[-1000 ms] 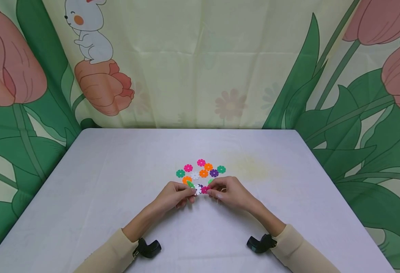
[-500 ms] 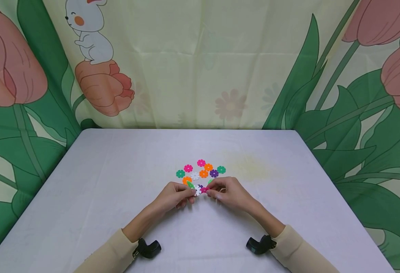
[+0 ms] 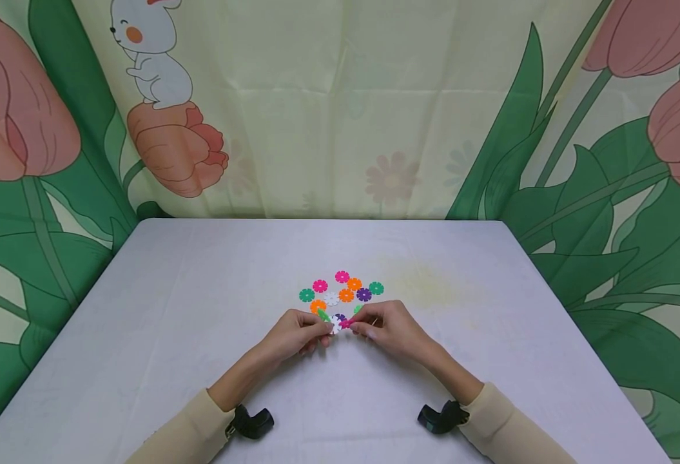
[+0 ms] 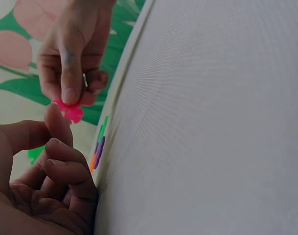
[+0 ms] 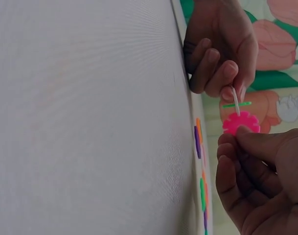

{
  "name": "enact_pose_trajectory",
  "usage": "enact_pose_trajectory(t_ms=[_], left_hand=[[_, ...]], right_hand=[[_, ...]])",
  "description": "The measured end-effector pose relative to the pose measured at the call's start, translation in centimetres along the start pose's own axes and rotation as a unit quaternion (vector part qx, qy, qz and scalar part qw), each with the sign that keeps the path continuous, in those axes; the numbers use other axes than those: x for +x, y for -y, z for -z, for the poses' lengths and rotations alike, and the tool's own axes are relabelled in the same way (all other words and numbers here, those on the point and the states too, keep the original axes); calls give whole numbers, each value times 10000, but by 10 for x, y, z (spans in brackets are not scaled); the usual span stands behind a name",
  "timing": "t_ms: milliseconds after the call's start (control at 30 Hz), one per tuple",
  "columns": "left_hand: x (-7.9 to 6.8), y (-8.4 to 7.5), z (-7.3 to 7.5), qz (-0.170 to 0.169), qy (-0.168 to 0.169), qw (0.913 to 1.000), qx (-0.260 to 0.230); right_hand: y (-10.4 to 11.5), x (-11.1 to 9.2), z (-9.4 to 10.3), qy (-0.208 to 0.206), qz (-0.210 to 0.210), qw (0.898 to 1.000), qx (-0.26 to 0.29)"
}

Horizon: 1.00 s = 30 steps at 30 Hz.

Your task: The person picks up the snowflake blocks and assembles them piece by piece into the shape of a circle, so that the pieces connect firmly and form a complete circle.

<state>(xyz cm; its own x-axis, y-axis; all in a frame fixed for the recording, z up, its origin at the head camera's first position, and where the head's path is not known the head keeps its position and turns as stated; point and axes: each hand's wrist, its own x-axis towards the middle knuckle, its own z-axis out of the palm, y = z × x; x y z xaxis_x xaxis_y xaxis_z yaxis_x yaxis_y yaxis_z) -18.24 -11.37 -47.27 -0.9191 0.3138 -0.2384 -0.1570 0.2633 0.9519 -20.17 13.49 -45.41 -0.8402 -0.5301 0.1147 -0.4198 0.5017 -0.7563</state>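
Observation:
My left hand [image 3: 300, 332] pinches a white notched plastic disc [image 3: 336, 324] between thumb and fingers. A green disc [image 3: 323, 314] is joined to it, both seen nearly edge-on in the right wrist view. Opposite, my right hand [image 3: 390, 327] pinches a pink notched disc [image 5: 241, 121] by its rim. In the right wrist view the pink disc's far rim meets the white disc [image 5: 236, 100], set crosswise to it; how deep the notches sit in each other I cannot tell. My fingertips hide part of both discs.
Just beyond the hands, several loose discs lie flat on the white-covered table [image 3: 200, 283], among them a purple disc [image 3: 364, 294], an orange disc [image 3: 346, 295], a teal disc [image 3: 307, 295] and a white disc [image 3: 330, 298]. A printed curtain [image 3: 316, 129] hangs behind the table.
The pink disc has turned in my right fingers from showing more of its face to nearly edge-on in the head view. Both hands have stayed almost in place.

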Motion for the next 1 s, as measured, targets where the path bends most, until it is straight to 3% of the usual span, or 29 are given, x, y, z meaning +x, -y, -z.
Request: enact_pose_trajectory(t_ms=[1000], left_hand=[[0,1,5,-30,272,9996,28]], right_hand=[[1,-2,-7,-155,233,9996,-90]])
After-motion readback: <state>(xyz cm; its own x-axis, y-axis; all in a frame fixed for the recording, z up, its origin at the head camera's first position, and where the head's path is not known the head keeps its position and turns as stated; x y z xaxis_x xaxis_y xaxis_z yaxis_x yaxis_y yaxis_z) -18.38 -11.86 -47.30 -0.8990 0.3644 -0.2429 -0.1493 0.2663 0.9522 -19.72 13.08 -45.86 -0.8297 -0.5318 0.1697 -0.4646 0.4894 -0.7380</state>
